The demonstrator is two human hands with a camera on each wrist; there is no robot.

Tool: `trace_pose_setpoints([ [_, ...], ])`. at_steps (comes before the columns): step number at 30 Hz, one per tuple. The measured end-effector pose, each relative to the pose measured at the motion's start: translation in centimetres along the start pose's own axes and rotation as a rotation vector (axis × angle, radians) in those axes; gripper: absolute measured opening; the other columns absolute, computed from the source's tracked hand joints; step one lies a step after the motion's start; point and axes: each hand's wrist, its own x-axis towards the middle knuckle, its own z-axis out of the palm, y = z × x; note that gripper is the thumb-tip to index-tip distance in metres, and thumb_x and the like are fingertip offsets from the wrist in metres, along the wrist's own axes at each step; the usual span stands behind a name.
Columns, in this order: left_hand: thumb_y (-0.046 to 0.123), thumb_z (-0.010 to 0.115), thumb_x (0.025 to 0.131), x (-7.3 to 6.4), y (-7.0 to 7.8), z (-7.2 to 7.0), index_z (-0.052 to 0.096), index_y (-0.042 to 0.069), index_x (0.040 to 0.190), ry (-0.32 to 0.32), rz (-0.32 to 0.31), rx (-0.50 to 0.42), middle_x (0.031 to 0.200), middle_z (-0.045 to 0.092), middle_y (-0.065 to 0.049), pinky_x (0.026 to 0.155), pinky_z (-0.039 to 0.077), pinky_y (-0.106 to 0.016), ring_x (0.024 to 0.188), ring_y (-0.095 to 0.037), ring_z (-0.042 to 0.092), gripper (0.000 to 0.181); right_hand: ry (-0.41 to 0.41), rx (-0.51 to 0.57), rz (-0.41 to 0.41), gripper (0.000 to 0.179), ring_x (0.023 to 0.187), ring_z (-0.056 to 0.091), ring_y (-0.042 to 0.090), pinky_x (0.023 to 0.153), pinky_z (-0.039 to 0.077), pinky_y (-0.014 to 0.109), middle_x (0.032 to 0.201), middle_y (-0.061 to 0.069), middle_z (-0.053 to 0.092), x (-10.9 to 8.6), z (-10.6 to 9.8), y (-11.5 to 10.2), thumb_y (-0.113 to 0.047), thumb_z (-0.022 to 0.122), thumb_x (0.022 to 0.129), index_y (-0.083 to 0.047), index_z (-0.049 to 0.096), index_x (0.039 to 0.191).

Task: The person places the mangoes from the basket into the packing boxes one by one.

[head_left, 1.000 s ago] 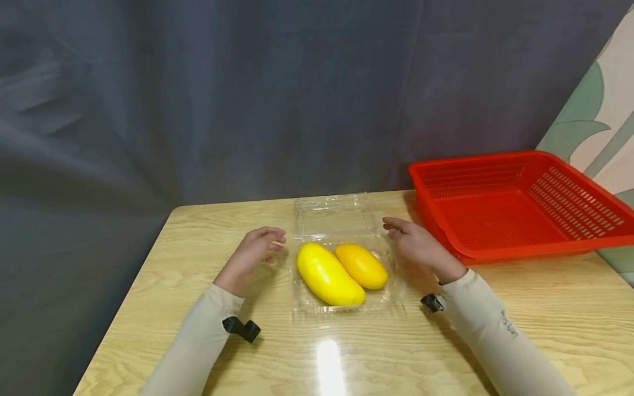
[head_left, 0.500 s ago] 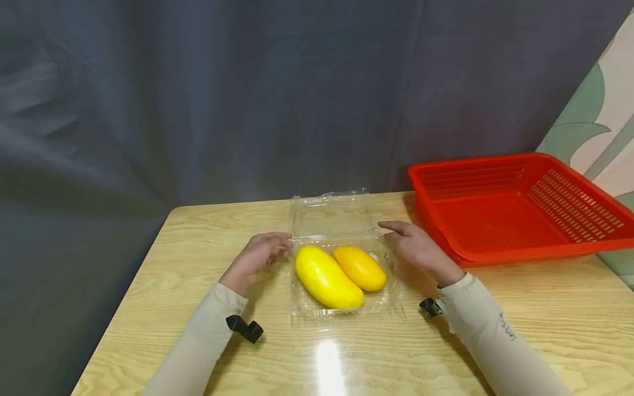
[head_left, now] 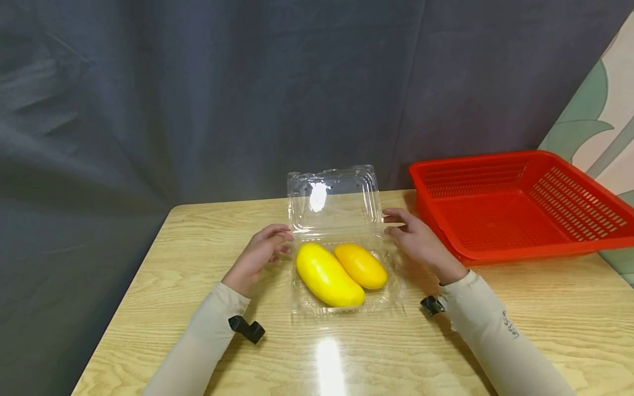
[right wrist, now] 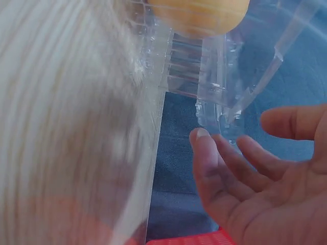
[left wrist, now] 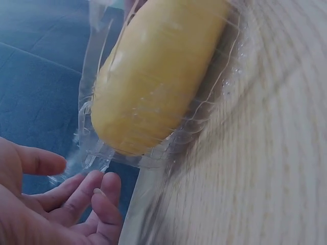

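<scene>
A clear plastic clamshell box point(head_left: 381, 302) lies on the wooden table with its lid point(head_left: 342, 203) tilted up at the back. Inside rest two mangoes: a long bright yellow mango point(head_left: 329, 276) and a shorter orange-yellow mango point(head_left: 361, 266). My left hand point(head_left: 264, 250) is at the left hinge corner, fingertips right at the plastic. On the opposite side, my right hand point(head_left: 416, 242) has its fingertips beside the lid's lower right edge. In both wrist views the thumb stands apart from loosely bent fingers, close to the lid's hinge end.
A red plastic basket point(head_left: 448, 254) with slotted walls stands at the back right, behind the right hand. A dark curtain point(head_left: 297, 99) hangs along the table's back edge. Table surface point(head_left: 247, 357) lies in front of the box.
The lid has swung up from lying low at the back to a steeper tilt. My left hand has come in to the box's hinge corner; the right hand has shifted slightly.
</scene>
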Motion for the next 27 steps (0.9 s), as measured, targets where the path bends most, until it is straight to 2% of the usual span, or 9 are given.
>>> trace_pose_setpoints([
  [4, 0.013, 0.048, 0.101, -0.1, 0.1, 0.1, 0.046, 0.005, 0.141, 0.001, 0.048, -0.016, 0.139, 0.054, -0.018, 0.072, 0.042, -0.028, 0.108, -0.028, 0.061, 0.042, 0.002, 0.040, 0.024, 0.054, 0.120, 0.058, 0.041, 0.101, 0.049, 0.046, 0.140, 0.025, 0.054, 0.1, -0.1, -0.3, -0.012, 0.051, 0.101, -0.003, 0.033, 0.152],
  [7, 0.013, 0.050, 0.099, -0.2, 0.3, 0.0, 0.044, 0.005, 0.143, 0.003, 0.074, -0.018, 0.145, 0.050, -0.019, 0.080, 0.043, -0.031, 0.117, -0.033, 0.056, 0.045, 0.008, 0.066, 0.023, 0.056, 0.123, 0.056, 0.041, 0.106, 0.045, 0.051, 0.141, 0.024, 0.053, 0.2, -0.2, -0.5, -0.013, 0.051, 0.101, -0.004, 0.030, 0.153],
  [13, 0.014, 0.054, 0.098, -0.5, 1.0, 0.0, 0.048, 0.012, 0.141, 0.002, 0.115, -0.021, 0.145, 0.050, -0.013, 0.096, 0.041, -0.043, 0.125, -0.030, 0.051, 0.044, 0.038, 0.120, -0.057, 0.055, 0.125, 0.056, 0.041, 0.109, 0.042, 0.052, 0.139, 0.027, 0.052, 0.1, -0.7, -1.0, -0.008, 0.052, 0.100, -0.002, 0.032, 0.151],
  [18, 0.014, 0.051, 0.101, -1.1, 1.9, -0.1, 0.047, 0.013, 0.142, 0.010, 0.162, -0.005, 0.145, 0.049, -0.010, 0.099, 0.038, -0.046, 0.130, -0.028, 0.047, 0.041, 0.071, 0.113, -0.084, 0.052, 0.127, 0.055, 0.039, 0.109, 0.043, 0.053, 0.140, 0.024, 0.052, -0.2, -1.4, -1.7, -0.010, 0.052, 0.102, -0.005, 0.035, 0.150],
  [21, 0.016, 0.049, 0.103, -1.4, 2.3, -0.2, 0.046, 0.012, 0.143, 0.014, 0.189, 0.011, 0.145, 0.049, -0.010, 0.100, 0.036, -0.046, 0.132, -0.029, 0.047, 0.040, 0.087, 0.101, -0.099, 0.048, 0.125, 0.055, 0.035, 0.104, 0.049, 0.040, 0.139, 0.022, 0.053, -0.5, -1.7, -2.2, -0.018, 0.050, 0.104, -0.006, 0.038, 0.149],
  [24, 0.020, 0.044, 0.106, -1.9, 2.7, -0.2, 0.046, 0.012, 0.142, 0.009, 0.216, 0.025, 0.145, 0.048, -0.009, 0.102, 0.034, -0.049, 0.133, -0.030, 0.047, 0.037, 0.099, 0.119, -0.109, 0.045, 0.121, 0.054, 0.024, 0.094, 0.048, 0.022, 0.139, 0.018, 0.054, -1.0, -1.9, -2.7, -0.025, 0.047, 0.106, -0.007, 0.041, 0.147],
  [27, 0.024, 0.039, 0.108, -2.4, 2.9, -0.3, 0.047, 0.014, 0.141, 0.004, 0.246, 0.037, 0.144, 0.048, -0.009, 0.102, 0.033, -0.049, 0.133, -0.031, 0.046, 0.036, 0.112, 0.140, -0.125, 0.041, 0.115, 0.053, 0.012, 0.089, 0.047, 0.014, 0.136, 0.014, 0.055, -1.5, -2.2, -3.1, -0.027, 0.045, 0.107, -0.007, 0.045, 0.144],
])
